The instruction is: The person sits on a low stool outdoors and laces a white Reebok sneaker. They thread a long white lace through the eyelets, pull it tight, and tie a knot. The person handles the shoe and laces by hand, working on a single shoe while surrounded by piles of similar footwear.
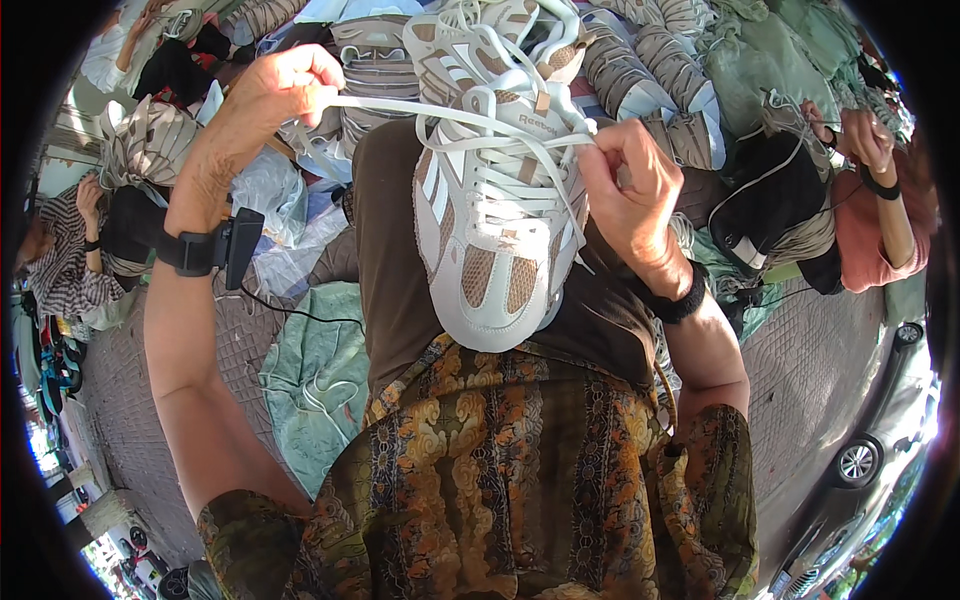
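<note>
While the left grip pinches one stretch of white lace between thumb and fingers, the right grip closes on another stretch, right at the edge of the shoe. And there's the shoe, between the two grips, just beside the right one and well apart from the left, toe pointing back at the wearer over the brown trousers. Look at that line: nearly straight from the left grip to the shoe's upper end, then crossing over the tongue toward the right grip! A loose length hangs below the right grip, along the shoe's side.

Beyond both grips sits a second shoe, its laces loose as well. Just right of the left grip, a stack of shoe uppers; past the right grip, another row. Below the left grip, clear plastic, and nearer the wearer, green cloth. Out wide, well left of the left grip, a person in stripes; far right of the right grip, a person in coral, and nearer the wearer, a parked car.
</note>
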Tool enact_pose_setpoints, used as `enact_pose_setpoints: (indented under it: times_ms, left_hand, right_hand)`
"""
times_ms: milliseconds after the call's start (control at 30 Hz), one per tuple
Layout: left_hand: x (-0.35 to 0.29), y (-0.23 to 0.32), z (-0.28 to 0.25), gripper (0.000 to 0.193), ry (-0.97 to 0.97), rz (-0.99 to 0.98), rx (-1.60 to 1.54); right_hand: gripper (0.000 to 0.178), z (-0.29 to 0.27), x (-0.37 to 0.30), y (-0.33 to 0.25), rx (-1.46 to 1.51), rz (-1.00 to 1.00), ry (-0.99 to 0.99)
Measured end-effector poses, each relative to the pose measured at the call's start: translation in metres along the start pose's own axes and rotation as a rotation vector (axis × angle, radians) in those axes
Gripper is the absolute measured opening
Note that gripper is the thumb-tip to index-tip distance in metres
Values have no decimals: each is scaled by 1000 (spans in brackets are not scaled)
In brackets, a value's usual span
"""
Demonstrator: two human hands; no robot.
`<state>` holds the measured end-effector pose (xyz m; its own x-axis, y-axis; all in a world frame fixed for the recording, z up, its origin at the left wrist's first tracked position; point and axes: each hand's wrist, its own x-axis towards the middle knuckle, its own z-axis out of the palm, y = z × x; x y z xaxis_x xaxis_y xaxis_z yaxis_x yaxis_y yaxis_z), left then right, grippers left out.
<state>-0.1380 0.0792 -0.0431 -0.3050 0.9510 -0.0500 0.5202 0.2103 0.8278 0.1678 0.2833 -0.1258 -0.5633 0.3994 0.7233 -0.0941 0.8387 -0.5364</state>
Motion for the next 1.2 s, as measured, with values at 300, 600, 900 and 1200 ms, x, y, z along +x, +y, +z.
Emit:
enact_pose_setpoints:
  times_ms: [300,600,900,1200]
  left_hand:
    - [-19,2,-1,18,81,-8,-429]
    - [-48,41,-22,19,170,269,-836]
    - [-19,-1,-40,26,317,173,-681]
    - [-8,7,51,13,372,326,82]
  right_hand:
    - [16,-5,-6,-1,-148,-155,-66]
    - [12,-1,-13,-3,-217,-207,-185]
    - [8,-1,-9,0,-122,-161,-231]
    - [11,-22,-26,-15,31,41,-289]
